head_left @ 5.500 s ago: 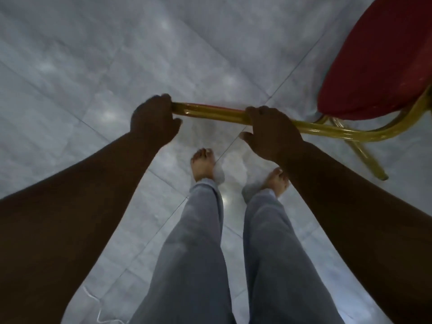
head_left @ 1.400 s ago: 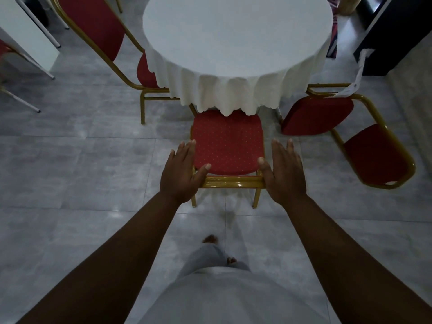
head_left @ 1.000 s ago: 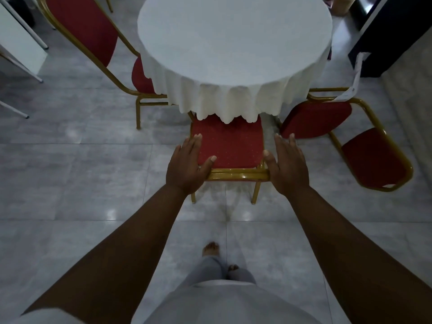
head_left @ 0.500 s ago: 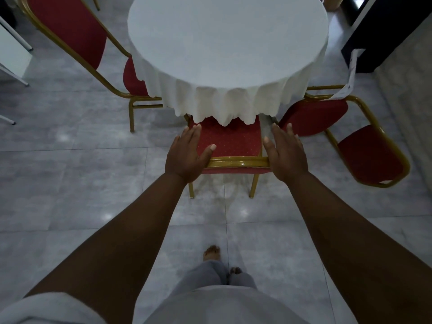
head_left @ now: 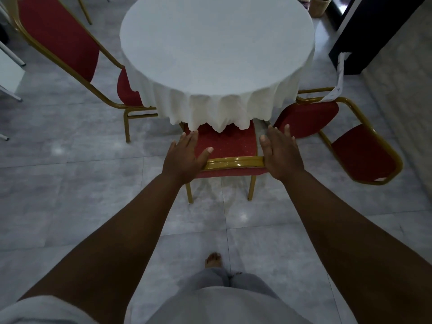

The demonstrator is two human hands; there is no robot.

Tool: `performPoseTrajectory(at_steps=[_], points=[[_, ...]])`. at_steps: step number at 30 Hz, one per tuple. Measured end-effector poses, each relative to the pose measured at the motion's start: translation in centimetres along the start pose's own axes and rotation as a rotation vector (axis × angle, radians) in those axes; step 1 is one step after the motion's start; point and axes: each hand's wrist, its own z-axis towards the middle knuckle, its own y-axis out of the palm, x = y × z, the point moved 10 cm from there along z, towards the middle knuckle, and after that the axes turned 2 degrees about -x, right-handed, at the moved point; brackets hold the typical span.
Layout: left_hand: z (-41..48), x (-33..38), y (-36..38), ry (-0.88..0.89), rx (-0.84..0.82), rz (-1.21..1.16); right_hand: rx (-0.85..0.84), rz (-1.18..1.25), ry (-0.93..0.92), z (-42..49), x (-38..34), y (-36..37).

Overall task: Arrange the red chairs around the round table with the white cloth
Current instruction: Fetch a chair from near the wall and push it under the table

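Observation:
A round table with a white cloth (head_left: 217,50) stands ahead of me. A red chair with a gold frame (head_left: 230,146) is right in front, its seat partly under the hanging cloth. My left hand (head_left: 184,155) and my right hand (head_left: 279,153) press on the two ends of the gold top rail of its backrest, fingers straight and pointing forward. A second red chair (head_left: 58,40) stands at the table's left with its seat tucked under the cloth. A third red chair (head_left: 308,115) stands at the right, turned outward.
A dark cabinet or doorway (head_left: 374,31) with a white strip hanging down is at the far right. A woven basket (head_left: 320,5) sits behind the table. White furniture legs (head_left: 11,57) show at the left edge. Grey tiled floor (head_left: 70,183) spreads around me.
I carried the chair earlier, gripping its rail. Over the last second the chair has slid forward under the cloth with both hands pressing flat on the backrest, and I have stepped closer.

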Motion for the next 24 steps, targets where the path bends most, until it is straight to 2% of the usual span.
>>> performPoseTrajectory(at_steps=[3,5,8,11,15,20,24], points=[[0.1,0.7,0.5,-0.007,-0.091,0.074,0.014,-0.021,-0.016,-0.5,0.4,-0.8],[0.9,2.6,0.3,0.003,-0.086,0.088,0.032,-0.012,-0.016,-0.8,1.2,-1.8],[2.4,8.3,0.0,0.097,-0.042,0.101,0.045,0.002,0.037,-1.3,3.9,-3.7],[3.9,15.6,1.8,0.205,-0.081,0.081,0.063,-0.025,0.092,-1.8,8.3,-6.7],[5.8,26.7,5.5,0.326,-0.137,0.03,0.117,-0.075,0.206,-3.6,16.8,-12.4],[7.0,41.2,12.1,0.446,-0.166,0.117,0.199,-0.084,0.398,-8.0,29.9,-20.4],[6.6,52.6,18.5,0.628,-0.242,0.185,0.295,-0.091,0.536,-13.1,39.4,-27.0]])
